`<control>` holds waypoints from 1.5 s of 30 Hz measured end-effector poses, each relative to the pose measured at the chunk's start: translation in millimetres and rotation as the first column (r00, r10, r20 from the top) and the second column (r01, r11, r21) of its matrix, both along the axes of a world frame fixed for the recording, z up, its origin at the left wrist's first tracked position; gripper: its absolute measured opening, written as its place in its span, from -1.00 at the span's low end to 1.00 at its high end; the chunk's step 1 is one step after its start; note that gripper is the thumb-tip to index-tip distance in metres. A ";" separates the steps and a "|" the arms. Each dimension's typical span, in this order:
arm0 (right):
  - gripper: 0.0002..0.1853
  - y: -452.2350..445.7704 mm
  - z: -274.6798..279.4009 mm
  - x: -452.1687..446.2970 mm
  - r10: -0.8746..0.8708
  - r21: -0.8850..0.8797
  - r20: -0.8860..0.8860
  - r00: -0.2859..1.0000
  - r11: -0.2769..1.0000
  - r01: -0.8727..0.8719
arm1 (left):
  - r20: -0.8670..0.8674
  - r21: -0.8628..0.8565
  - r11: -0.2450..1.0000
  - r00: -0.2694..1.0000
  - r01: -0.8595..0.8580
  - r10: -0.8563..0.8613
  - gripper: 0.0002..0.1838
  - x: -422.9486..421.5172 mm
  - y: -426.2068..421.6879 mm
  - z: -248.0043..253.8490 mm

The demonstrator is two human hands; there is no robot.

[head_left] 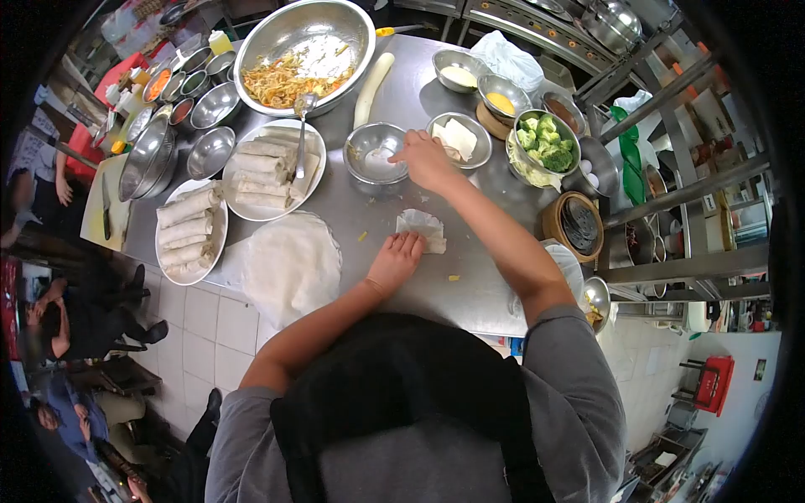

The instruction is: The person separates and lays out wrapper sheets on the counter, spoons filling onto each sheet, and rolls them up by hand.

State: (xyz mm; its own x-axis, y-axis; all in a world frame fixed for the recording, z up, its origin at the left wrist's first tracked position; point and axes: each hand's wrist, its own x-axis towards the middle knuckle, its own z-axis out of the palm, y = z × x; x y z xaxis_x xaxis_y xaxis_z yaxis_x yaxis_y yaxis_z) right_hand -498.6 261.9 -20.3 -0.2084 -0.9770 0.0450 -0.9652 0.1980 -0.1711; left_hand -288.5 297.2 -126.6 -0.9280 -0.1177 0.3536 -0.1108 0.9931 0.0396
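My left hand (pixel 396 261) presses with its fingers on a partly rolled wrapper (pixel 421 228) on the steel table. My right hand (pixel 426 159) is at the right rim of a small metal bowl (pixel 366 149) with pale paste inside, its fingertips reaching into the bowl; whether they pinch anything is too small to tell. Left of my left hand lies a stack of round white wrappers (pixel 293 264). Finished rolls (pixel 262 168) lie on one white plate, and more rolls (pixel 186 230) on a second plate nearer the left edge.
A large bowl of noodle filling (pixel 298 80) with a spoon (pixel 303 142) near it stands at the back left. Broccoli (pixel 543 144), yellow liquid (pixel 501 103) and white slices (pixel 457 138) sit in bowls at right. A knife (pixel 106 210) lies far left; people sit beyond the table.
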 end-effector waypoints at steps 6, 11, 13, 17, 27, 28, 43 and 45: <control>-0.55 -58.3 -28.6 9.9 0.010 0.195 0.068 0.998 0.981 -0.023 | 0.024 -0.002 1.000 1.000 -0.001 0.001 -0.59 1.6 -1.2 -1.5; -0.56 -34.7 -12.8 -38.6 -0.066 0.117 0.790 0.609 0.992 -0.045 | 0.003 0.021 0.999 1.000 -0.024 0.024 -0.58 0.6 4.5 -5.1; -0.56 8.0 16.2 -38.8 -0.102 0.156 0.805 0.584 0.987 -0.043 | 0.015 0.033 0.999 1.000 -0.008 0.007 -0.58 0.6 3.5 0.2; -0.46 103.6 -33.9 -41.1 0.173 0.029 0.649 0.741 0.967 -0.252 | 0.023 0.064 0.998 1.000 -0.015 0.013 -0.58 -0.4 3.7 -0.8; -0.15 164.9 -42.2 -18.7 0.250 0.135 -0.105 0.963 0.963 -0.235 | 0.000 0.000 1.000 1.000 0.023 -0.023 -0.62 -1.7 -1.4 6.4; -0.18 158.4 -36.9 -18.4 0.307 0.128 -0.077 0.949 0.947 -0.296 | 0.006 -0.002 1.000 1.000 0.020 -0.020 -0.62 -2.3 -1.9 6.8; -0.33 64.6 -23.5 -14.1 0.453 -0.026 -0.298 0.840 0.876 -0.481 | 0.016 -0.027 1.000 1.000 0.001 -0.001 -0.61 1.1 -0.2 6.8; -0.48 42.8 -4.3 -5.9 0.321 -0.026 -0.103 0.942 0.945 -0.325 | 0.004 -0.017 1.000 1.000 0.003 -0.003 -0.61 0.8 2.0 3.6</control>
